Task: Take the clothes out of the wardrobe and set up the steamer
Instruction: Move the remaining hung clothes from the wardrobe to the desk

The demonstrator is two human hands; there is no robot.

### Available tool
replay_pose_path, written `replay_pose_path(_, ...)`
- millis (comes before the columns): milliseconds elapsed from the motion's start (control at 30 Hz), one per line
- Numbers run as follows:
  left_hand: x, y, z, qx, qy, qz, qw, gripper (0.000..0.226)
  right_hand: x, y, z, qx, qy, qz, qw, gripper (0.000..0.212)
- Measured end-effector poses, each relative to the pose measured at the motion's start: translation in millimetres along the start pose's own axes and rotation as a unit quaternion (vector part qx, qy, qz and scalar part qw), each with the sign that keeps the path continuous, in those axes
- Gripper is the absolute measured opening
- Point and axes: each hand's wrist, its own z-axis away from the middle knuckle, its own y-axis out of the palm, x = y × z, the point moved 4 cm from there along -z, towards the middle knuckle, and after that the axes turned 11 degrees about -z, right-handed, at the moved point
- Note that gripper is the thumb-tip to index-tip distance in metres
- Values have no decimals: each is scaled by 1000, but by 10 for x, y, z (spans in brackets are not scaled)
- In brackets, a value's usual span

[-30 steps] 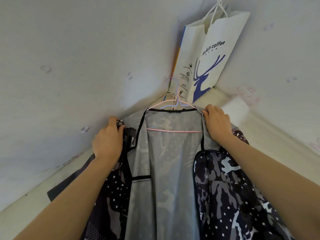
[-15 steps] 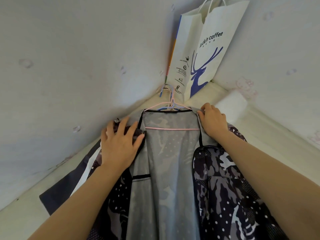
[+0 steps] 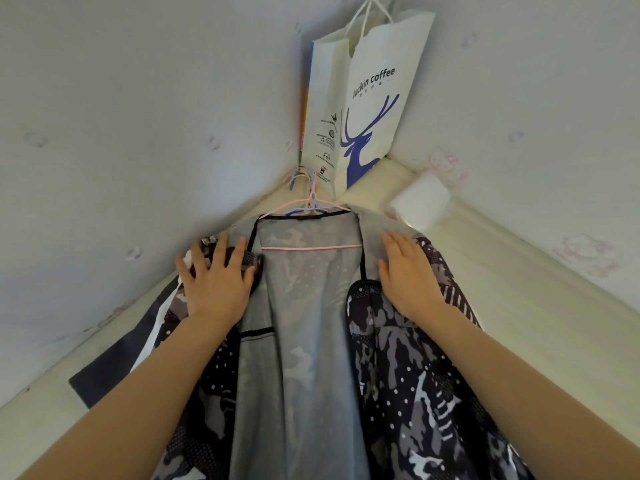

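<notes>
We look down along both bare forearms, which reach forward and converge toward a camouflage jacket [image 3: 408,393] lying open, front upward, on a pale bed surface [image 3: 540,327] in a corner where two light walls meet. The jacket's grey lining faces us down the middle; the dark patterned outer panels fold back on either side.

Left hand [image 3: 216,282]: palm down, fingers straight and spread, pressed flat on the jacket's left shoulder near the collar. It grips nothing; the fingertips reach the edge of the fabric beside the wall. The wrist is roughly in line with the forearm.

Right hand [image 3: 408,275]: palm down, fingers straight and held close together, resting flat on the jacket's right shoulder, partly on the grey turned-back lining. It also holds nothing.

A pink hanger [image 3: 311,247] sits inside the jacket; its bar crosses the lining between our two hands, and its hook points toward the corner. A blue hanger [image 3: 304,211] lies just beyond the collar, touching or overlapping the pink one; we cannot tell which.

A dark garment with a white edge [image 3: 114,358] shows from under the jacket's left side.

In the corner a white paper bag [image 3: 367,109] with a blue deer print stands upright, leaning against the walls. A small white packet [image 3: 420,200] lies near the right wall, just beyond the right shoulder of the jacket.
</notes>
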Motion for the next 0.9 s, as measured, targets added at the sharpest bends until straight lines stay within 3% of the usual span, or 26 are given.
replay_pose_path(500,-765,-282,1655,-56,147,65,985,51,160,-40,1978,36,42,-12,998,56)
replay_pose_path(600,-928,-386,2023,-69,196,122,971,50,186,-82,2396,35,53,-16,998,55)
replay_pose_path(900,-1493,-572,3365,-82,339,183,919,43,181,-370,3957,-54,155,3,986,54)
